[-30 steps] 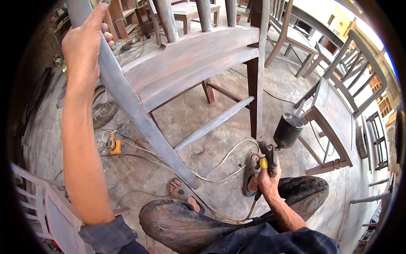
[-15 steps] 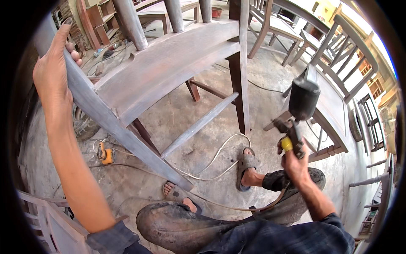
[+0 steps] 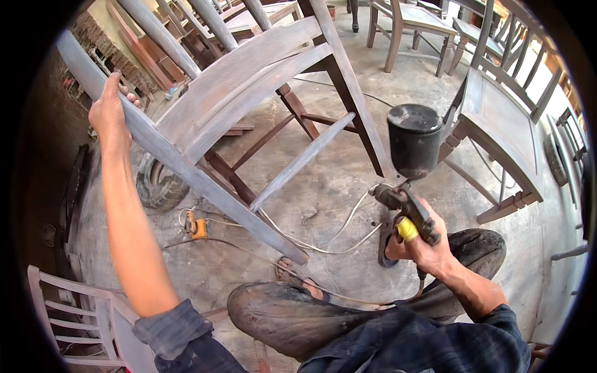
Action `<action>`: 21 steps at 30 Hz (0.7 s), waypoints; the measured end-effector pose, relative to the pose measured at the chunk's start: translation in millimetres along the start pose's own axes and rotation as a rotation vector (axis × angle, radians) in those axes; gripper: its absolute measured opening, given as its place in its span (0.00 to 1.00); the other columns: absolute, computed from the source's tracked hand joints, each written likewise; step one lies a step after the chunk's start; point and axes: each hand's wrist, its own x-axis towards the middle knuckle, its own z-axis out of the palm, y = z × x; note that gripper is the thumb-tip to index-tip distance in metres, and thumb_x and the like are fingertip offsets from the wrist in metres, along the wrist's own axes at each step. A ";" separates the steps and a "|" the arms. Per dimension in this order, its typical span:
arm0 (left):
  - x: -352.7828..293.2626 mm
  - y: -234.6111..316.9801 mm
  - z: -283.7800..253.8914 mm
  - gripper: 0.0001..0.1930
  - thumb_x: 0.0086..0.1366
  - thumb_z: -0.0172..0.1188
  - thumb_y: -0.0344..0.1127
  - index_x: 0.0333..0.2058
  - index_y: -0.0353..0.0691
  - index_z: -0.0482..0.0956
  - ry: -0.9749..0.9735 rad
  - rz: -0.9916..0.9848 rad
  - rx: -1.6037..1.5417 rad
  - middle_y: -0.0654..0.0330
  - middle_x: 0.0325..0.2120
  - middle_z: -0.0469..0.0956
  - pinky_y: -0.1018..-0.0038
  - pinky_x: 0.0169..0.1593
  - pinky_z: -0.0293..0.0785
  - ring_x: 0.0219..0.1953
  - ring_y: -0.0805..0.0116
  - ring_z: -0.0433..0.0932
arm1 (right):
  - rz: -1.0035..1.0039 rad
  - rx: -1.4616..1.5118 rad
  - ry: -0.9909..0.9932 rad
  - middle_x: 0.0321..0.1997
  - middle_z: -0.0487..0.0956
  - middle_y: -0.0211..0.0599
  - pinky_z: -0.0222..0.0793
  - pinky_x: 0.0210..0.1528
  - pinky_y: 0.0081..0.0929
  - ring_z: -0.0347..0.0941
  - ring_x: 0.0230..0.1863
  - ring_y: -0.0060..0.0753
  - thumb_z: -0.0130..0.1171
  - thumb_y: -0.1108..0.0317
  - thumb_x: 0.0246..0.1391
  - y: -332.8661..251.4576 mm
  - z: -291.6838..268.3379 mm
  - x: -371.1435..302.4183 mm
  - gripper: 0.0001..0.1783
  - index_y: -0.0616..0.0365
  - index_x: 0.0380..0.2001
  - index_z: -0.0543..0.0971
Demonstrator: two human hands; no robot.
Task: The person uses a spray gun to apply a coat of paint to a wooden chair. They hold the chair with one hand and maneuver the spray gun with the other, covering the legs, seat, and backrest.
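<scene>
Wooden chair (image 3: 242, 78), seen from behind in the head view, stands on the concrete floor (image 3: 305, 202) in front of the person, its back post (image 3: 205, 183) slanting from upper left to a foot near the person's left sandal. Whether every leg bears on the floor cannot be told. Its outer faces look pale grey, while the inner face of the far post is a darker brown.

The left hand (image 3: 111, 118) grips the back post high up, thumb laid along it and fingers curled round its edge. The right hand (image 3: 435, 248) is closed round the handle of a spray gun (image 3: 404, 199) with a yellow fitting; the black cup (image 3: 415, 143) sits on top, close to upright. The nozzle faces the chair's lower frame, apart from it. Whether the trigger finger is pressing cannot be told, and no mist shows. From the handle a hose (image 3: 421, 285) drops away and trails over the floor.

On the left lie an orange power tool (image 3: 198, 227) and a tyre (image 3: 160, 183); a second chair (image 3: 507, 124) stands to the right, beyond the gun.

The step in hand appears to be steadying the chair while the gun is held at the ready. A next move would call for a firm hold on the post, the cup kept near level, the nozzle clear of the wood and enough slack in the hose.
</scene>
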 end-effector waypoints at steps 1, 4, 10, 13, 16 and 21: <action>2.0 0.5 0.3 0.15 0.62 0.69 0.40 0.34 0.35 0.76 0.004 -0.005 0.001 0.60 0.22 0.75 0.72 0.23 0.75 0.19 0.71 0.75 | -0.026 -0.032 -0.011 0.34 0.76 0.31 0.69 0.35 0.23 0.71 0.31 0.21 0.61 0.72 0.62 6.3 4.0 -3.2 0.27 0.64 0.63 0.69; 13.9 -3.3 -6.9 0.14 0.63 0.68 0.39 0.33 0.35 0.76 -0.002 0.006 -0.003 0.60 0.22 0.75 0.71 0.24 0.75 0.20 0.70 0.75 | -0.035 -0.005 -0.115 0.42 0.80 0.40 0.72 0.47 0.26 0.75 0.40 0.26 0.61 0.74 0.60 14.0 14.4 -14.7 0.28 0.67 0.63 0.69; 52.2 -27.8 -24.2 0.13 0.65 0.67 0.39 0.36 0.35 0.76 -0.033 -0.026 -0.011 0.61 0.23 0.74 0.68 0.26 0.76 0.22 0.68 0.74 | -0.231 -0.054 -0.168 0.46 0.81 0.42 0.71 0.48 0.25 0.76 0.42 0.27 0.60 0.77 0.59 31.1 25.2 -15.8 0.29 0.65 0.64 0.70; 64.7 -33.5 -30.3 0.13 0.65 0.66 0.39 0.39 0.37 0.76 -0.039 -0.021 -0.021 0.62 0.24 0.73 0.69 0.25 0.75 0.22 0.68 0.73 | -0.234 -0.088 -0.088 0.43 0.81 0.42 0.72 0.45 0.25 0.76 0.39 0.26 0.60 0.76 0.59 29.5 18.4 -13.0 0.29 0.64 0.64 0.70; 69.4 -33.3 -31.0 0.13 0.65 0.66 0.40 0.40 0.38 0.76 -0.042 -0.034 -0.044 0.62 0.25 0.73 0.69 0.25 0.75 0.22 0.69 0.73 | -0.289 -0.113 0.045 0.43 0.82 0.43 0.73 0.44 0.25 0.76 0.38 0.26 0.62 0.73 0.59 35.3 7.6 -6.4 0.29 0.64 0.64 0.71; 66.4 -35.5 -27.8 0.11 0.62 0.68 0.39 0.33 0.43 0.75 -0.025 -0.070 -0.051 0.64 0.23 0.74 0.70 0.26 0.76 0.22 0.69 0.75 | -0.274 -0.111 0.183 0.45 0.81 0.46 0.72 0.48 0.27 0.77 0.43 0.28 0.60 0.76 0.59 36.6 -13.2 4.1 0.27 0.67 0.62 0.71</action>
